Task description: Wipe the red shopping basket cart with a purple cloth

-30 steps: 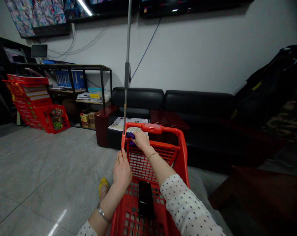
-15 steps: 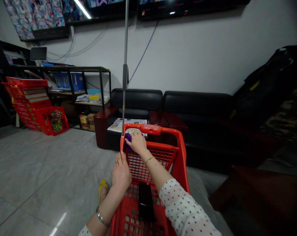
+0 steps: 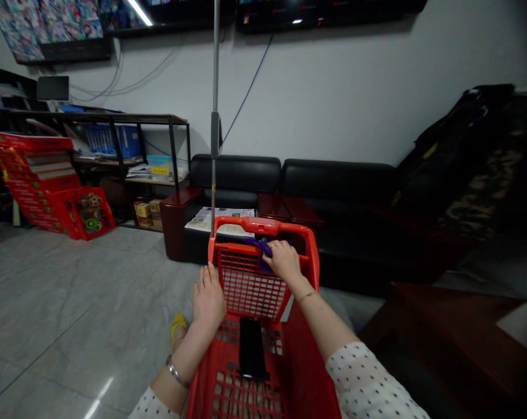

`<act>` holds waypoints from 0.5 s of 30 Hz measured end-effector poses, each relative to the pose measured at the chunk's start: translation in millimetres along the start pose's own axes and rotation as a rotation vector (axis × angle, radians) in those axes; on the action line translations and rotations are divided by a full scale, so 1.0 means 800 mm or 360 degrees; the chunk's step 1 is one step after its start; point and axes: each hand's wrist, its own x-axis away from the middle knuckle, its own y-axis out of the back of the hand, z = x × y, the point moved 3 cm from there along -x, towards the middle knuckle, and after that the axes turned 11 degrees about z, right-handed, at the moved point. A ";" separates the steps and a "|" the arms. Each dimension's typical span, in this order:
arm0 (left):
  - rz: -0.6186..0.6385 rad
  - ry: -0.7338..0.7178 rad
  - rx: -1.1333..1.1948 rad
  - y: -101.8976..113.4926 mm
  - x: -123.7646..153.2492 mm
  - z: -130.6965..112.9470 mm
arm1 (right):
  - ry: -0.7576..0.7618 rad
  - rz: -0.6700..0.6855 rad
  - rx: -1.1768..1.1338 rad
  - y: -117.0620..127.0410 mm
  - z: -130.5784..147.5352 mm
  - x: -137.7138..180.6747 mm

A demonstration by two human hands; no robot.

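A red plastic shopping cart [image 3: 310,244] with lattice walls stands before me. My right hand [image 3: 284,260] is closed on a purple cloth [image 3: 263,250], pressing it against the top bar of the lattice panel below the handle. Along the cart's left rim lies my left hand [image 3: 209,299], its fingers stretched out and the thumb hidden. A black phone-like slab [image 3: 251,349] lies flat on the cart's lattice floor. From the handle's left corner rises a thin grey metal pole [image 3: 215,70] with a grey plastic fitting.
Behind the cart is a black sofa [image 3: 333,180] with newspapers [image 3: 241,215] on its seat. A shelf [image 3: 158,118] with blue folders and a stack of red boxes [image 3: 40,192] stand at left. A dark wooden table [image 3: 446,326] is at right; screens hang on the wall.
My right hand has slid the purple cloth rightward along the bar, away from the left corner. My left hand stays on the left rim. The view has shifted slightly.
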 end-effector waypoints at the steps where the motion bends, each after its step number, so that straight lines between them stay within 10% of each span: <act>1: -0.0018 -0.0011 0.0032 -0.002 -0.001 0.001 | -0.0117 -0.0005 0.0000 0.002 -0.016 0.007; 6: -0.0093 -0.0096 0.0131 -0.009 -0.004 0.002 | -0.0522 -0.0171 -0.0018 0.002 0.005 0.010; 11: -0.0102 -0.0074 0.0082 -0.010 -0.005 0.003 | 0.0027 -0.0061 -0.0058 -0.006 0.114 -0.031; 15: -0.0105 -0.0010 0.0015 -0.007 -0.004 0.004 | 0.0181 0.0041 -0.0009 -0.005 0.100 -0.035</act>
